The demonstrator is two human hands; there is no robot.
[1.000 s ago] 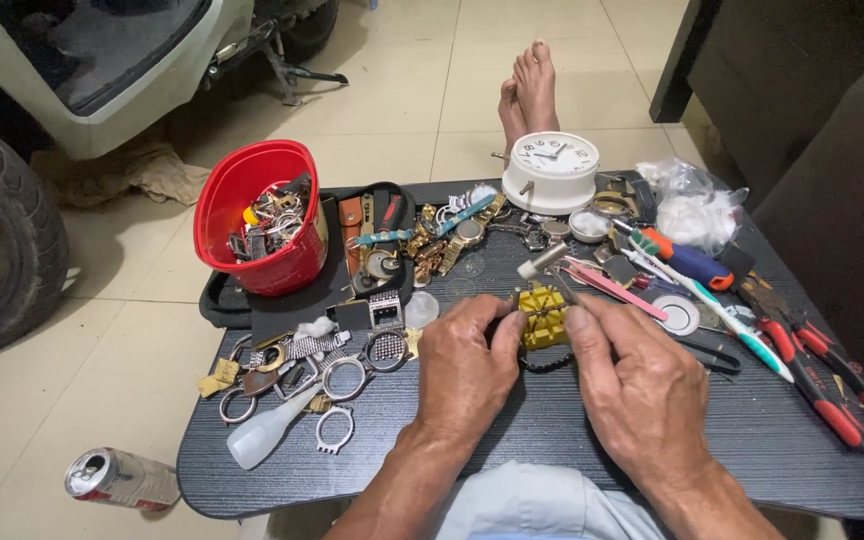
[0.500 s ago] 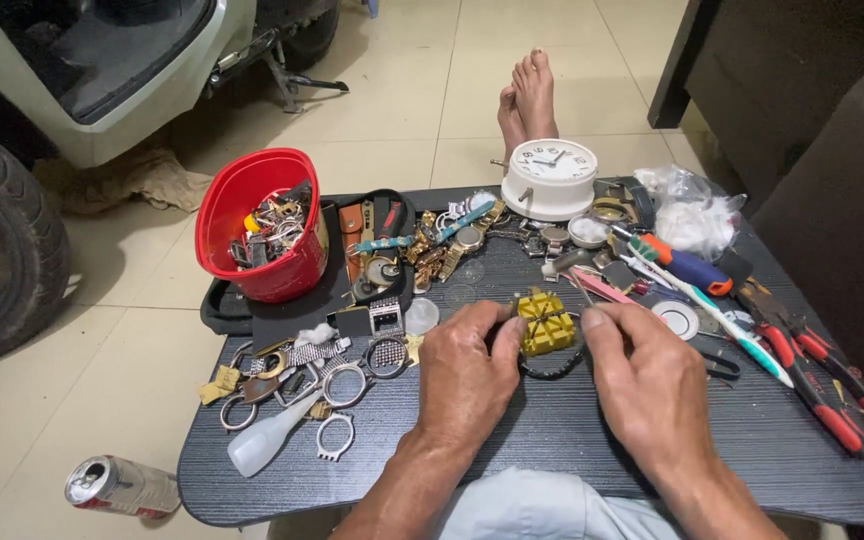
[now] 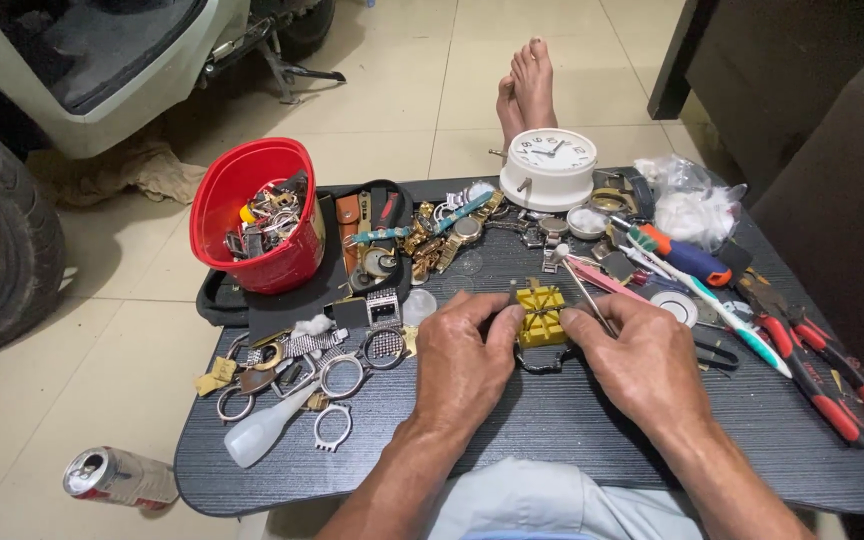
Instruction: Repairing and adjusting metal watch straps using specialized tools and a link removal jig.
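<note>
We note left hand (image 3: 462, 355) and right hand (image 3: 642, 355) fingers closed on yellow watch holder (image 3: 540, 312) on counter (image 3: 552, 440); seating step, steady pressure needed next.

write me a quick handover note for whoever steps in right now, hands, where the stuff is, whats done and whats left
Left hand: fingertips pressed on the left side of the yellow holder block.
Right hand: fingertips on the block's right side, a thin metal tool running up from between its fingers.
The block sits mid-table with a dark watch band curving out below it; whether a watch case is seated in it cannot be told.
Nearby: loose watch cases and rings to the left, red-handled pliers to the right, red basket of parts behind.
Done: block placed and steadied. Left: the work on the piece in the block; nothing visibly removed yet.
</note>
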